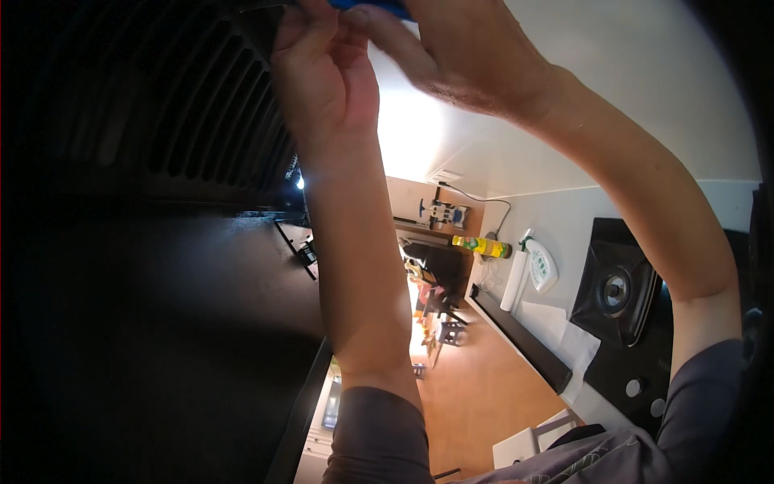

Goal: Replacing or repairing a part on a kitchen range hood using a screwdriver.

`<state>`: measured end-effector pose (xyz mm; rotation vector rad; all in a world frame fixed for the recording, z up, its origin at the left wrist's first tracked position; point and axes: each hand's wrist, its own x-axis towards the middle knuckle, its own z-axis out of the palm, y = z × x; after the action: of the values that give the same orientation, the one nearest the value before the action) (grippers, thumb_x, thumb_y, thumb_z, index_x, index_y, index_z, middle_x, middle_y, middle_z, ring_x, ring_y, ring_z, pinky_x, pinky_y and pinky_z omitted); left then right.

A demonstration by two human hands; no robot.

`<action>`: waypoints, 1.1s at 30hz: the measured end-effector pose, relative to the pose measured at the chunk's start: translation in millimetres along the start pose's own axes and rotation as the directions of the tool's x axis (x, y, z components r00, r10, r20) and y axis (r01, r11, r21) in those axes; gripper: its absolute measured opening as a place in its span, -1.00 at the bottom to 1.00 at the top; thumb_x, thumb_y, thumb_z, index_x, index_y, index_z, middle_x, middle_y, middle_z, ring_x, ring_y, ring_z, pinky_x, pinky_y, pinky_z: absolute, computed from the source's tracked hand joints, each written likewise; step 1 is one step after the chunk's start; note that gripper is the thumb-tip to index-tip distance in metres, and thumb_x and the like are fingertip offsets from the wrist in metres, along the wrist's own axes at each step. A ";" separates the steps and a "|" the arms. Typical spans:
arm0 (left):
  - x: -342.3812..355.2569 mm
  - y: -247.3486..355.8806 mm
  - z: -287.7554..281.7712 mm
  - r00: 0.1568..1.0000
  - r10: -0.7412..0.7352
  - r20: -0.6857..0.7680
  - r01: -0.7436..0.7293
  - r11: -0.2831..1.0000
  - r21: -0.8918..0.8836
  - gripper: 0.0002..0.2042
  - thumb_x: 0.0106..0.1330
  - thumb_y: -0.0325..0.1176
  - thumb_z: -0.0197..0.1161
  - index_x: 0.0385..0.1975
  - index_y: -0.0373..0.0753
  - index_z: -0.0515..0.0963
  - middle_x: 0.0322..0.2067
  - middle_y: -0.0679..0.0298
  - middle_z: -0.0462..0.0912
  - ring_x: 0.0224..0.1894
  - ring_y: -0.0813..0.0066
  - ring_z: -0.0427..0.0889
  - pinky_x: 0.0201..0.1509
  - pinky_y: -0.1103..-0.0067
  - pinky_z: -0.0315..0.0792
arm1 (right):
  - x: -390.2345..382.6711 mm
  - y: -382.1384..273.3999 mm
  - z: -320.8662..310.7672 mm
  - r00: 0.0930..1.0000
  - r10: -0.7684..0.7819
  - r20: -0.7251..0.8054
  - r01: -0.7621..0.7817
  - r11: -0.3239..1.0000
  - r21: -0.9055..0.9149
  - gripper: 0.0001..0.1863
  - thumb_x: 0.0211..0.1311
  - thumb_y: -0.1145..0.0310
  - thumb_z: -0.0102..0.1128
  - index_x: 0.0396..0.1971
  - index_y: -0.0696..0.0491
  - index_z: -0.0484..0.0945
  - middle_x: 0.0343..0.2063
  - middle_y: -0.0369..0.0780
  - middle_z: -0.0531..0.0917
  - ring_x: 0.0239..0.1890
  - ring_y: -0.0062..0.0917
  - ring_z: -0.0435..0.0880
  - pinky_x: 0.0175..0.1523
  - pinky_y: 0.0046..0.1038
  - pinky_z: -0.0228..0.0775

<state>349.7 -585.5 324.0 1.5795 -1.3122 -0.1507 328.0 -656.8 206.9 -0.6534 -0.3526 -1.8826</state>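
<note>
Both my arms reach up to the top edge of the picture, where my hands meet beside a dark slatted panel (218, 97). The fingers of my left hand (330, 73) are curled together close to the panel's edge; what they hold, if anything, is cut off. My right hand (476, 56) is closed around a blue object (391, 6), its thumb pointing towards my left fingers. Only a sliver of that object shows, so its kind cannot be made out.
A dark appliance body (161, 323) fills the left side. Below on the right are a gas burner (615, 290) on a black hob, a white spray bottle (542, 264), a yellow bottle (482, 246) and a white roll (514, 278). A white stool (516, 448) stands on the wooden floor.
</note>
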 end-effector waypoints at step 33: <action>-13.3 -3.7 29.6 0.926 0.297 -0.234 -0.196 0.906 0.374 -0.65 0.46 -0.36 -0.03 0.18 -0.32 0.26 -0.03 0.03 0.50 0.03 0.35 0.51 0.13 0.49 0.41 | 2.7 16.6 0.3 0.921 -0.255 0.295 0.359 0.851 -0.384 -0.71 0.11 0.52 0.11 -0.16 0.26 0.35 -0.53 -0.07 0.49 -0.65 -0.33 0.55 -0.63 -0.40 0.44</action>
<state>327.8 -593.6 301.1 1.6278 -1.3432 0.4791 342.5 -665.2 207.8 -1.1866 -0.1944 -2.2244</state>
